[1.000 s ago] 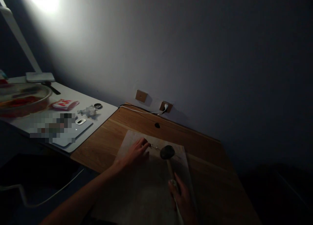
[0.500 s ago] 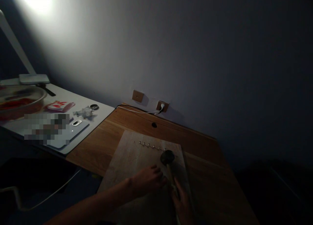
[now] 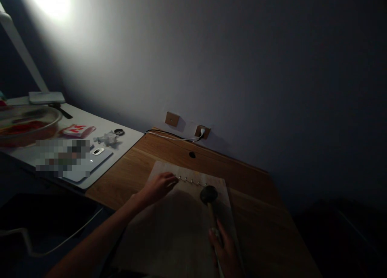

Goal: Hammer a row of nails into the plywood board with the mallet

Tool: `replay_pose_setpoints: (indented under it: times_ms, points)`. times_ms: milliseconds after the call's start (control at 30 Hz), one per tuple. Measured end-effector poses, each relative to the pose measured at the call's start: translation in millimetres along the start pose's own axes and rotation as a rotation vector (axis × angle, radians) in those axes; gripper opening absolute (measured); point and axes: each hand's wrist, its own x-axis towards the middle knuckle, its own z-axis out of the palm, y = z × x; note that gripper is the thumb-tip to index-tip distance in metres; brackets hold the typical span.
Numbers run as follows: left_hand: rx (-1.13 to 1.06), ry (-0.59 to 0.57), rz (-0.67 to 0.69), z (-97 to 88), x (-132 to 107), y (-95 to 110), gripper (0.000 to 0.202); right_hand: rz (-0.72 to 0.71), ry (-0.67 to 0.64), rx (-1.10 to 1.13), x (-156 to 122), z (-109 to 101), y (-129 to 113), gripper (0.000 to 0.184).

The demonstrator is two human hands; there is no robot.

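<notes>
Over the upper left of a pale board [image 3: 169, 229], my left hand [image 3: 160, 186] has its fingers drawn together at the left end of a row of small shiny metal pins [image 3: 192, 181]. The leftmost pin is at those fingertips and mostly covered. My right hand [image 3: 225, 245] is wrapped round the handle of a tool [image 3: 208, 195] with a dark round head and a pale shaft. In the dim light I cannot tell if it is a ladle or a mallet. Its head is just below the right end of the row.
The board lies on a wooden table [image 3: 256, 213]. To the left, a white table [image 3: 130, 139] bears a flat scale [image 3: 98, 161], a crumpled plastic wrapper [image 3: 107, 139], a red-and-white packet [image 3: 77, 130], a large bowl [image 3: 57, 118] and a lamp [image 3: 26, 56]. Cables run to a wall socket [image 3: 202, 131].
My left hand has moved from beside the tool's handle up and left to the row's left end. My right hand and the tool have hardly moved. The view has shifted slightly.
</notes>
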Motion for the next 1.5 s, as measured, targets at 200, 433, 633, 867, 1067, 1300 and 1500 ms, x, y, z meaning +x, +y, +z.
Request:
replay_pose_setpoints:
  times_ms: [200, 433, 633, 867, 1067, 1300, 1500]
  points:
    - [-0.125, 0.12, -0.252, -2.5, 7, -39, 0.024, 0.03, 0.004, 0.027, -1, 1, -5, 0.069]
    - [-0.088, 0.104, -0.298, 3.6, 6, -37, 0.023, 0.128, -0.073, 0.008, -5, 0, -13, 0.083]
    - [-0.025, 0.073, -0.365, 4.1, 0, -41, 0.019, 0.148, -0.068, 0.0, -11, 7, -16, 0.083]
    - [-0.035, 0.073, -0.326, 3.0, 0, -41, 0.019, 0.136, -0.136, 0.08, -10, 30, -23, 0.081]
    - [-0.067, 0.101, -0.345, 7.2, -2, -46, 0.025, 0.062, -0.277, 0.067, 9, 71, -59, 0.07]
    - [-0.115, 0.111, -0.393, 12.6, -3, -49, 0.04, -0.081, -0.459, -0.014, 31, 109, -92, 0.05]
    - [-0.039, 0.119, -0.386, 13.0, -6, -49, 0.044, -0.031, -0.448, -0.003, 29, 119, -97, 0.062]
